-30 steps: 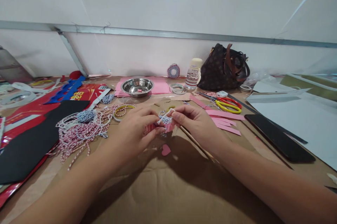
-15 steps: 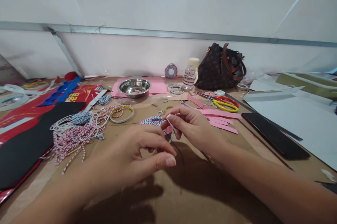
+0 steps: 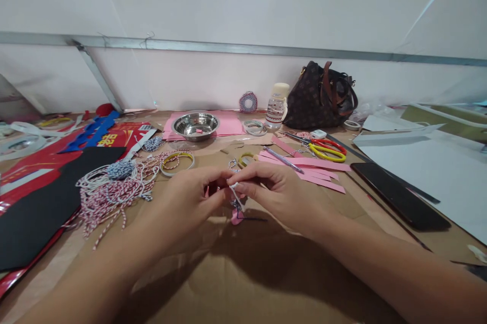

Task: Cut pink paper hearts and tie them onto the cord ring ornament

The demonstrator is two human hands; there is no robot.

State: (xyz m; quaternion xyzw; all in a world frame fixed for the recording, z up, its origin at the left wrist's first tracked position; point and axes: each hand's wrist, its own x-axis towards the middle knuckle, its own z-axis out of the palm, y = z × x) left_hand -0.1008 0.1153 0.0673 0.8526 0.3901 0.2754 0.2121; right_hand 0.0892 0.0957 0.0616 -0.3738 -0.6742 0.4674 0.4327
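My left hand and my right hand meet fingertip to fingertip over the brown cardboard table. Both are pinched closed on a short piece of white twine that runs between them. A small pink paper heart lies on the cardboard just below the fingertips, with a dark thread beside it. A red patch shows under my left fingers; I cannot make out what it is.
A heap of red-white and blue-white twine lies left. Behind are a yellow ring, a steel bowl on pink paper, pink strips with a pen, scissors, a bottle, a brown bag, a black phone.
My left hand came back up from the near edge to meet my right hand. The pen and more pink strips now show behind my right hand.
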